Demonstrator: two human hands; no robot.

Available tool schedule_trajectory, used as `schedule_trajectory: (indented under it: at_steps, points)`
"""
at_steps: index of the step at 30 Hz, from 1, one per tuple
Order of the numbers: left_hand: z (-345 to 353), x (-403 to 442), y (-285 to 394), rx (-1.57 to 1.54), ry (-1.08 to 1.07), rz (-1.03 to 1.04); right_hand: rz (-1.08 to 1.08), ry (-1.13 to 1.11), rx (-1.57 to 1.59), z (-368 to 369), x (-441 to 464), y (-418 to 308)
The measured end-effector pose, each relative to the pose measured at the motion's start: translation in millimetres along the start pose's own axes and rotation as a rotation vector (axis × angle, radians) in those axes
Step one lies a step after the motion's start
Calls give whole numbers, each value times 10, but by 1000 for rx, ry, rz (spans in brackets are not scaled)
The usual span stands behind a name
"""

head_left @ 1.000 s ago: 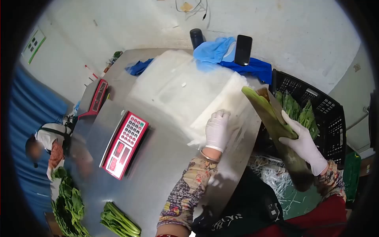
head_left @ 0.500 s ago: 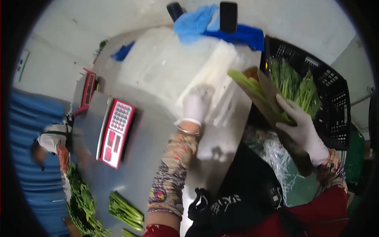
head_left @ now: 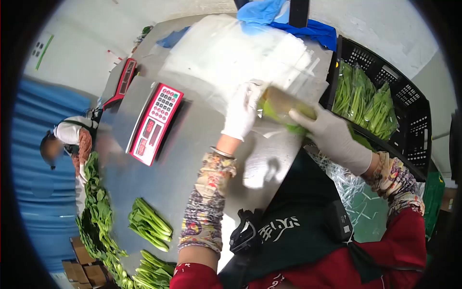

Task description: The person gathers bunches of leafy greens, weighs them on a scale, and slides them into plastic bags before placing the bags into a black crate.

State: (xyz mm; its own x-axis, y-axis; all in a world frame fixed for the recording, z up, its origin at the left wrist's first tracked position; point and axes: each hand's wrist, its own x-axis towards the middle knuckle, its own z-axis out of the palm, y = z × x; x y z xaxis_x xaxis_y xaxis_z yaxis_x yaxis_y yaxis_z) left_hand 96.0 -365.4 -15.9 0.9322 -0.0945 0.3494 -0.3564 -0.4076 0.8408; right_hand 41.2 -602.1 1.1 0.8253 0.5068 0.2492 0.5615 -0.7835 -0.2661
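My white-gloved right hand (head_left: 339,139) is closed around a brown, stiff-looking sleeve (head_left: 287,100) with leafy greens (head_left: 275,114) inside it. The end of the sleeve points left, close to my other hand. My left hand (head_left: 240,111), also in a white glove, has its fingertips pinched at the edge of a clear plastic bag (head_left: 262,89). Beyond both hands lies a stack of clear plastic bags (head_left: 231,53) spread over the metal table (head_left: 192,168). How far the greens reach into the bag's mouth is hard to make out.
A red-and-white scale (head_left: 156,123) stands left, with a second scale (head_left: 126,77) behind. Bunches of greens (head_left: 150,224) lie on the near-left table. At right, a black crate (head_left: 414,115) holds bagged greens (head_left: 358,96). Another person (head_left: 72,132) handles greens at far left.
My right hand has brought the sleeve of greens left and down toward my left hand. My left hand has lifted the edge of a bag from the stack. The view has shifted.
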Motion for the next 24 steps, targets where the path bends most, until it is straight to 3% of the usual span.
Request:
schedule_trajectory:
  at_steps: [1, 2, 3, 5, 6, 7, 9, 11, 12, 13, 15, 17, 20, 21, 24]
  points:
    - [63, -55, -11, 25, -13, 94, -137, 54, 13, 69, -11, -93]
    - [33, -179, 462, 52, -193, -190, 16, -66, 80, 35, 24, -253]
    - [148, -235, 262, 261, -94, 486, 89, -49, 166, 62, 47, -275]
    - [180, -497, 572, 81, -258, 391, 221, -15, 332, 223, 173, -257]
    - [98, -577, 729, 46, -214, 418, 79, 60, 442, 270, 135, -207]
    - [11, -662, 841, 11, -169, 443, 99, 62, 460, 314, 81, -228]
    - [-117, -928, 819, 56, 372, 330, 147, 66, 503, 171, 8, -475]
    - [-103, -1115, 519, -580, 421, -178, 120, -47, 501, 136, -4, -573]
    - [-102, -1198, 397, -893, 554, -401, 99, -85, 497, 147, 21, -645]
    - [-49, -1306, 328, -1107, 465, -649, 76, -125, 495, 164, 55, -715]
    - [78, -1530, 561, -1132, 159, -890, -16, -145, 528, 359, 225, -787]
    - [516, -1955, 126, -1084, 229, -823, -115, -105, 550, 660, 464, -838]
    - [489, -2158, 204, -1092, 210, -888, 0, -429, 411, 576, 841, -1170]
    - [462, -2171, 281, -1025, 241, -910, -104, -335, 390, 674, 928, -1228]
    - [277, -2174, 419, -933, 116, -861, -79, -532, 344, 613, 1083, -1452]
